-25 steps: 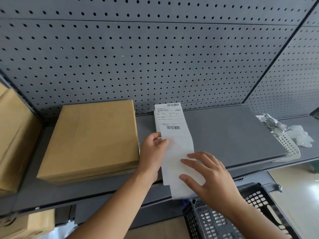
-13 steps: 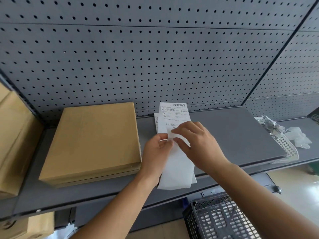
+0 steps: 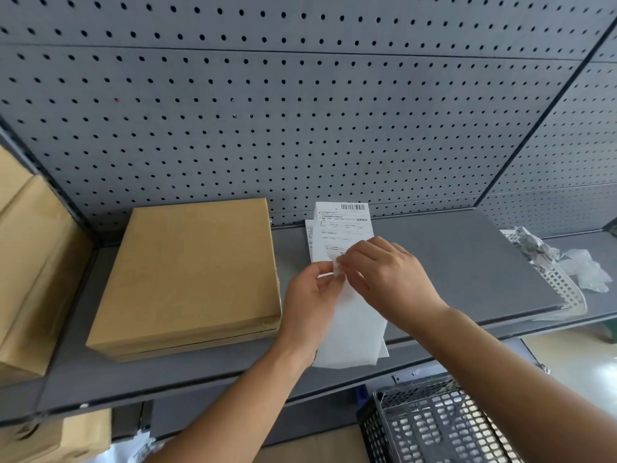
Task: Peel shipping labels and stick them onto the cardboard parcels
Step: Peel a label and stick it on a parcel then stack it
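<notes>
Now pinching label strip (image 3: pixel 345 228) mid-length w/ both hands: left hand (image 3: pixel 312 300) & right hand (image 3: pixel 389 277) meeting; long axis front-to-back on shelf (image 3: pixel 467 262); parcel (image 3: pixel 193 275) just left, nearer left hand.

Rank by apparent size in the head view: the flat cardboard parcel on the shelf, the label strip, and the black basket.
1. flat cardboard parcel
2. black basket, though cropped and nearer the camera, so unsure
3. label strip, partly hidden by hands
</notes>
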